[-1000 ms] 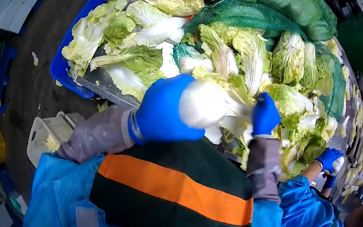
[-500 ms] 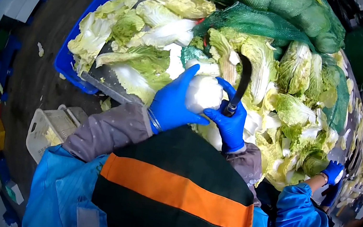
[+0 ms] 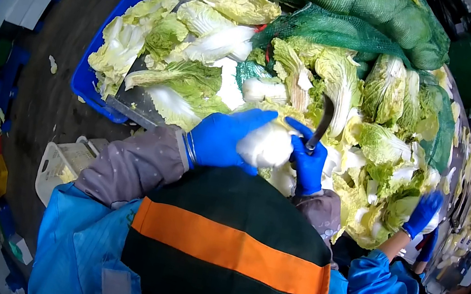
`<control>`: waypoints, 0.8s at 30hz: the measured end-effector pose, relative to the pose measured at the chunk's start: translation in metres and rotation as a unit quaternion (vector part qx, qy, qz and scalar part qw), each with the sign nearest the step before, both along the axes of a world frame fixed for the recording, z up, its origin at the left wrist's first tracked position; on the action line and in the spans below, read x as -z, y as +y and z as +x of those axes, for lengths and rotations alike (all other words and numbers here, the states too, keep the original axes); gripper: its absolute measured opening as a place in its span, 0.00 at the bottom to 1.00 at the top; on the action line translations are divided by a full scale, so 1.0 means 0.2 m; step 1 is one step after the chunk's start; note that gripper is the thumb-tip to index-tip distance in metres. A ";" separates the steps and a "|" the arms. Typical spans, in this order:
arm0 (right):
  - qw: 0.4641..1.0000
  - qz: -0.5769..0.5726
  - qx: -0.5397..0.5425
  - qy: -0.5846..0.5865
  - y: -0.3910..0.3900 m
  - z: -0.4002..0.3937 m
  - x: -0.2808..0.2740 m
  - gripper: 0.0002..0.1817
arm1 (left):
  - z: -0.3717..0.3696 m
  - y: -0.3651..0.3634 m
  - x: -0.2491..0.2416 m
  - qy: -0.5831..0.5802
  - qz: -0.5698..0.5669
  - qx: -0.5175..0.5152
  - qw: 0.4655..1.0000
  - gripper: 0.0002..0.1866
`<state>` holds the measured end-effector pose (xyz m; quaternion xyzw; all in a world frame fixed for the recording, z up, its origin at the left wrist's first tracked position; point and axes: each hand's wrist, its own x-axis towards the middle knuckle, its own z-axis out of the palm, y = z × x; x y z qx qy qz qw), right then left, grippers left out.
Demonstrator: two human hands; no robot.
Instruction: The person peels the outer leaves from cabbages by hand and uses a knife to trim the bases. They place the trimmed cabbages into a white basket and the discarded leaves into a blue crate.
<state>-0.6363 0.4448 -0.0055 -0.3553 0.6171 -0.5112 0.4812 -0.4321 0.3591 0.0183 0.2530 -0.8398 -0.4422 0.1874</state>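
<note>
My left hand (image 3: pixel 221 138), in a blue glove, is wrapped round a Chinese cabbage (image 3: pixel 266 146) from its left side. The white butt end of the cabbage faces up toward me. In my right hand (image 3: pixel 309 167), also gloved in blue, is a curved knife (image 3: pixel 324 120) with its blade standing up and away from me. The fingers of that hand are close to the cabbage's right side. Just beyond both hands lie loose leaves and another cabbage (image 3: pixel 337 89).
A blue crate (image 3: pixel 85 78) of leaves stands at the left, with a white basket (image 3: pixel 48 174) nearer me. Green mesh sacks (image 3: pixel 349 3) of cabbages lie at the back. On the right, a co-worker's gloved hand (image 3: pixel 424 212) is over the leaf pile.
The cabbage has turned and dropped slightly toward me between my hands. The knife has shifted right, its blade angled differently. The co-worker's hand has moved up.
</note>
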 end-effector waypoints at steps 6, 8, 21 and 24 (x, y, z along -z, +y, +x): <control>0.978 -0.147 -0.054 0.138 0.04 0.07 -0.12 0.43 | -0.03 0.06 -0.01 0.014 0.024 -0.072 0.997 0.48; 0.992 -0.103 -0.063 0.029 0.05 0.10 -0.10 0.40 | -0.03 0.05 0.00 0.017 -0.014 -0.051 0.998 0.42; 0.980 -0.184 -0.053 0.045 0.05 0.06 -0.03 0.39 | 0.07 -0.24 -0.09 0.117 -0.019 -0.068 0.991 0.46; 0.983 -0.156 -0.072 0.061 0.04 0.09 -0.08 0.38 | -0.03 -0.12 -0.09 0.130 0.154 0.115 0.973 0.45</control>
